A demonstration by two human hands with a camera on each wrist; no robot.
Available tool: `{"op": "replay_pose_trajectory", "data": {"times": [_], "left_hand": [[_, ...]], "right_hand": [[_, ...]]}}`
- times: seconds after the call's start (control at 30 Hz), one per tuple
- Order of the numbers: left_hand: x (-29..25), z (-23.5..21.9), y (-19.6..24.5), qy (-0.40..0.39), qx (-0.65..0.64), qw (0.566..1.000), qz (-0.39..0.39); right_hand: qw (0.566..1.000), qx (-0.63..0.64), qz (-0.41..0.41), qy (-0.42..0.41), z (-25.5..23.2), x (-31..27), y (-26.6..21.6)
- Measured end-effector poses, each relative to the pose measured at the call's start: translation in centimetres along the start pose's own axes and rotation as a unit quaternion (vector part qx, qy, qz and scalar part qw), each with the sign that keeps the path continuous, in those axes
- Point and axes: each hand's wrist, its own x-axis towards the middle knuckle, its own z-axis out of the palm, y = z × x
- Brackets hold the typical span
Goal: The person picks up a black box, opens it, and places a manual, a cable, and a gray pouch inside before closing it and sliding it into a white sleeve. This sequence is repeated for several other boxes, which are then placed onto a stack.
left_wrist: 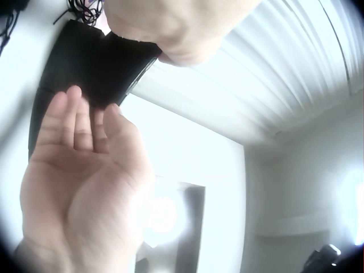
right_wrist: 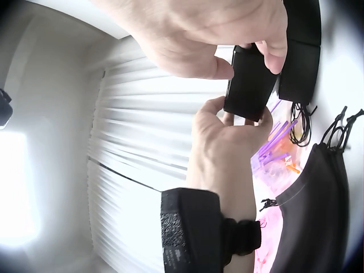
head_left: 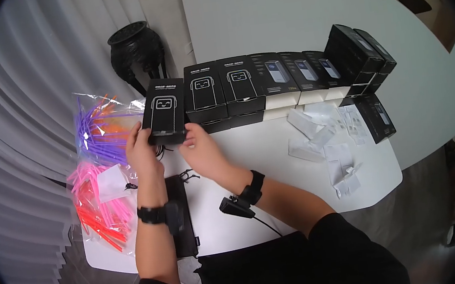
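My left hand (head_left: pixel 143 153) grips a small black box (head_left: pixel 164 110) with a smiling robot face on its front, holding it tilted by its lower left part. In the right wrist view, the left thumb and fingers lie on both sides of the box (right_wrist: pixel 250 85). My right hand (head_left: pixel 204 151) has its fingertips right at the box's lower right corner. The left wrist view shows that right hand (left_wrist: pixel 85 187) palm up, its fingers fairly straight. Just below the hands lies a black drawstring pouch (head_left: pixel 181 220), with its cords towards the box.
Stacked black boxes (head_left: pixel 205 91) form a row along the table's back, with taller stacks (head_left: pixel 354 49) at right. A single black box (head_left: pixel 376 118) and crumpled clear packaging (head_left: pixel 313 132) lie at right. Bags of purple-orange sticks (head_left: pixel 105 125) and pink-red sticks (head_left: pixel 102 204) lie left.
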Motion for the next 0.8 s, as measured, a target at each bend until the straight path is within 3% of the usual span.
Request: {"op": "replay_pose_trajectory", "data": {"times": [0.17, 0.23, 0.33, 0.43, 0.63, 0.73, 0.8], "left_hand": [[-9.0, -1.3, 4.2, -0.029, -0.009, 0.999, 0.030], [-13.0, -2.1, 4.1, -0.089, -0.005, 0.996, 0.029], [-17.4, -4.1, 0.5, -0.169, 0.090, 0.980, 0.052], [-21.3, -4.8, -2.0, -0.257, 0.273, 0.918, 0.126], [-25.7, -4.7, -5.2, -0.316, 0.259, 0.913, 0.003], [-27.3, -4.8, -4.9, -0.317, 0.279, 0.906, 0.012], [-28.0, -5.0, -4.5, -0.305, 0.280, 0.910, -0.036]], "right_hand": [[0.990, -0.017, -0.136, 0.007, -3.1, -6.7, -4.2], [0.978, -0.067, -0.193, 0.031, -4.9, -10.1, -4.4], [0.973, -0.147, -0.174, 0.029, -8.6, -15.7, -3.6], [0.976, -0.175, -0.125, 0.044, -11.4, -20.3, -1.7], [0.973, -0.213, -0.078, 0.045, -14.3, -25.3, 0.7], [0.980, -0.178, -0.079, 0.036, -14.8, -26.7, 1.2], [0.983, -0.159, -0.081, 0.034, -15.0, -27.2, 1.3]]}}
